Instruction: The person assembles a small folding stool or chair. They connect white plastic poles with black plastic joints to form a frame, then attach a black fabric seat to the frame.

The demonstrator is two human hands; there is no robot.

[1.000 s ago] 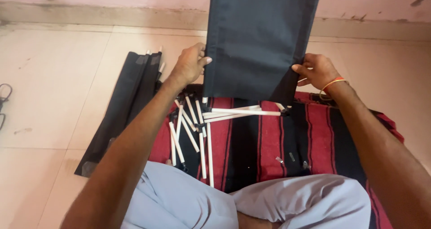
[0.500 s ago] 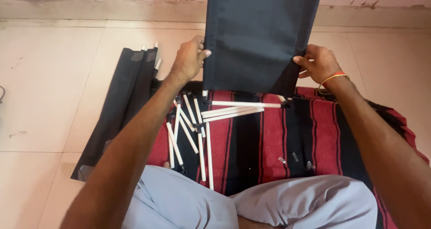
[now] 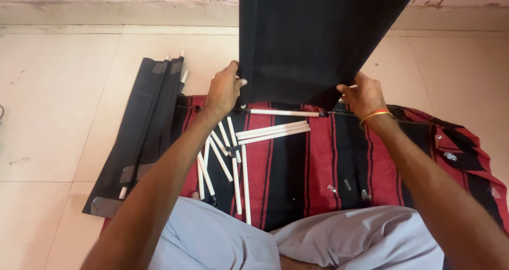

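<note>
I hold a large black fabric sheet [image 3: 313, 37] upright in front of me, its top out of view. My left hand [image 3: 224, 90] grips its lower left edge. My right hand [image 3: 365, 96], with an orange band on the wrist, grips its lower right corner. Just below the sheet's bottom edge lies a white rod [image 3: 283, 112] on a red and black striped cloth [image 3: 323, 158]. Several more white rods [image 3: 228, 158] lie scattered on the cloth under my left forearm.
A folded black fabric bundle with white rods in it [image 3: 143, 127] lies on the tiled floor [image 3: 53, 100] to the left. Small metal clips [image 3: 344, 186] sit on the cloth near my knees. A wall base [image 3: 106, 10] runs along the back.
The black sheet has been lifted slightly, uncovering a white rod lying beneath its bottom edge. Both hands keep their grip on its lower corners.
</note>
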